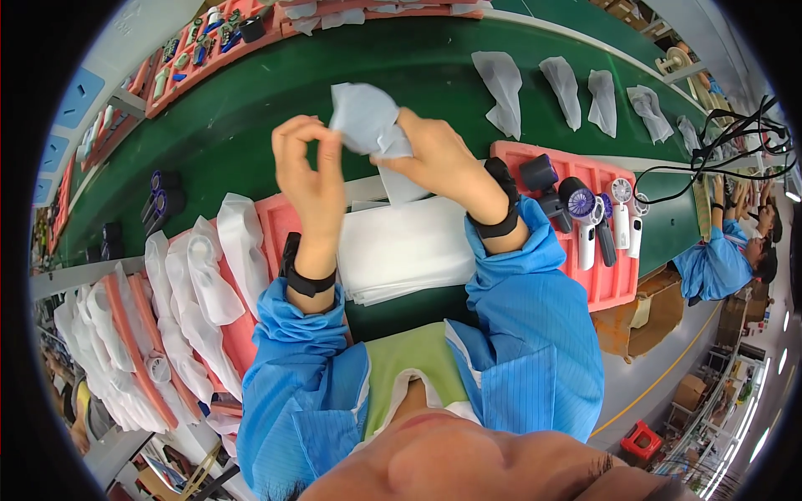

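Hands meet above the green conveyor belt [251, 125], both raised off the bench. The left hand [307, 167] has thumb and fingertips pressed together, pinching the lower edge of a pale translucent pouch [364, 117]; the right hand [439, 159] grips the same pouch from the other side, fingers curled round it. The pouch is held in the air between them, crumpled, its long axis running roughly from the hands up and away toward the belt, its free end pointing at the far side.

Just below the hands lies a flat stack of white pouches [405, 246], with open belt beyond them. To the right a pink tray [614, 284] carries 5 or so handheld fans [585, 217], white and dark, lying close together. To the left, bagged fans [205, 275] overlap along another pink tray. 5 loose pouches [568, 92] lie spaced out on the belt's far right. A second worker in a blue coat [710, 267] sits further along the line.
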The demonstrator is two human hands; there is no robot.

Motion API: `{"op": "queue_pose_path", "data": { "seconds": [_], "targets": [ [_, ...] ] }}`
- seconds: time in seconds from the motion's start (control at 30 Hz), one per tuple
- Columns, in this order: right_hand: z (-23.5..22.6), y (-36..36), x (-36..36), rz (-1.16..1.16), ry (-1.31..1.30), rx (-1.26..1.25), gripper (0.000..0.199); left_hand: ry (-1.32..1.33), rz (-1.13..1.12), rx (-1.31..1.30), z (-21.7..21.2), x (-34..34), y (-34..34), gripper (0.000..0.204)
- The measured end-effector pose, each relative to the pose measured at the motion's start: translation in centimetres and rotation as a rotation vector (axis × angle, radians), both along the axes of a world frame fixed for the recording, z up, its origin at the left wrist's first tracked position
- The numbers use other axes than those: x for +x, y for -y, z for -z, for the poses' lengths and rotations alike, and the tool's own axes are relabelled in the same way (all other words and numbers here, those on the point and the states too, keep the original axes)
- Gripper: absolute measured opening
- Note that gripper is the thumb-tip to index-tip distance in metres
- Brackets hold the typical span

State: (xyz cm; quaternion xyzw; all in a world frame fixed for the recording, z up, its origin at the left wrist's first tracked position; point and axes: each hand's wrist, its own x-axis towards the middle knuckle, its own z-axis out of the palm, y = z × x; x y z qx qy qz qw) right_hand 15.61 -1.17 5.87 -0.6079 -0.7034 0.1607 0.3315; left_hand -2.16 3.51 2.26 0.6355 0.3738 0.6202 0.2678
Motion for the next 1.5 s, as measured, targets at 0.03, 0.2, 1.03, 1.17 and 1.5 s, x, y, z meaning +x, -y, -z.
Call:
{"op": "queue_pose_path", "data": {
  "seconds": [0.03, 0.2, 1.03, 1.17, 1.5],
  "targets": [
    [0.0, 0.1, 0.7, -0.107, 0.035, -0.112, 0.039, 0.154, 0.052, -0.117, 0.1, -0.1, -0.4, 0.01],
    [1.1, -0.4, 2.4, -0.277, 0.042, -0.253, 0.043, 0.591, 0.223, -0.438, 0.0, 0.7, -1.2, 0.007],
    [-2.0, 13.2, 19.4, 0.62, 0.792, -0.518, 0.062, -0.959, 0.704, 0.116, 5.4, 12.6, 10.6, 0.026],
    [-1.0, 14.5, 19.9, 0.58, 0.687, -0.584, 0.059, -0.946, 0.699, 0.102, 6.0, 12.3, 10.8, 0.023],
    [-0.8, 14.1, 20.5, 0.598, 0.372, -0.334, 0.047, -0.702, 0.856, -0.166, 4.6, 11.3, 9.3, 0.015]
  ]
}}
